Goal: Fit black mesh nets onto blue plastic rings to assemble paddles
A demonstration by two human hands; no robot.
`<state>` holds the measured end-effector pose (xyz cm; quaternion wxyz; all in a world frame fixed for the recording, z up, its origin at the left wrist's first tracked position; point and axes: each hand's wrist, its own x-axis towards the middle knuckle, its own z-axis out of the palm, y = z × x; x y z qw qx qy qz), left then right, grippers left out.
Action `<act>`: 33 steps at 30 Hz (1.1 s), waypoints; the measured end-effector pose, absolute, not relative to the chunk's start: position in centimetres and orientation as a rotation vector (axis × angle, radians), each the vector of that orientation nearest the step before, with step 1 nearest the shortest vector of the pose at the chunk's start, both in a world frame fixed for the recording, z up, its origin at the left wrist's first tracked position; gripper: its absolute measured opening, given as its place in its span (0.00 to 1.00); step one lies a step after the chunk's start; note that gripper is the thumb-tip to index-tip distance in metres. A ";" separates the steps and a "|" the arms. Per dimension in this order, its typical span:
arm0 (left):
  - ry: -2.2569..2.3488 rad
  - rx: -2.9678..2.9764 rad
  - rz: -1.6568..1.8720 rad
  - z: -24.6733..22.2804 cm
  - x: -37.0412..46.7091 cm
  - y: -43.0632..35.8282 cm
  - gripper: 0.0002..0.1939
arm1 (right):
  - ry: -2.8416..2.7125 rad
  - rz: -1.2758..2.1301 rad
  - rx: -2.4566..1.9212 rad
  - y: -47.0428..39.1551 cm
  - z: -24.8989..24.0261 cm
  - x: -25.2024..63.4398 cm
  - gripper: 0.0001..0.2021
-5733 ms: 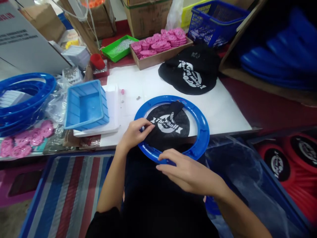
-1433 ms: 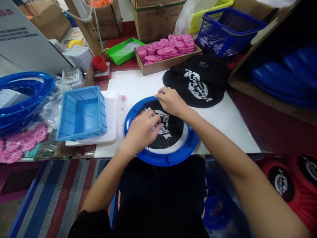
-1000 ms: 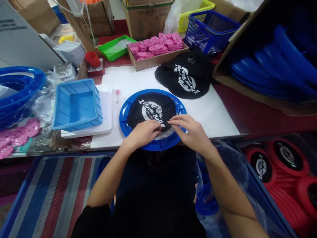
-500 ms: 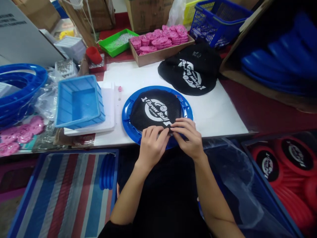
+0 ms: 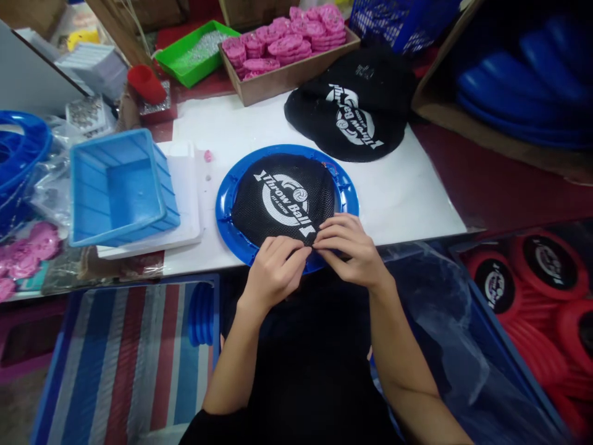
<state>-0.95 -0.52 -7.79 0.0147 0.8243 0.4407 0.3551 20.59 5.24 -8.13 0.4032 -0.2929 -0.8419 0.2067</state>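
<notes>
Paper (image 5: 398,198) overlies red tabletop (image 5: 491,194) (carton (image 5: 262,8) behind), left hand (image 5: 277,269) and right hand (image 5: 351,252) pinching black mesh (image 5: 250,213).

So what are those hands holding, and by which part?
The left hand and right hand both pinch the black mesh disc by its near edge.

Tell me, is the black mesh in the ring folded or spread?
Spread: the mesh lies across the ring, its print readable; the left hand and right hand hide part of its edge.

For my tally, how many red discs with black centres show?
3, all at lower right: one red disc leftmost, a second farther back beside it, a third at the picture's right edge, cut off. More may be hidden.
</notes>
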 end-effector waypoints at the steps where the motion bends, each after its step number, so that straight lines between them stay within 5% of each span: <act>1: 1.363 2.554 1.101 -7.9 -1.1 -0.6 0.09 | -2.133 0.527 -0.741 5.3 -8.1 20.7 0.07; 33: 1.348 2.494 1.150 -8.0 -1.1 -0.7 0.05 | -2.121 0.497 -0.622 5.5 -8.8 21.1 0.08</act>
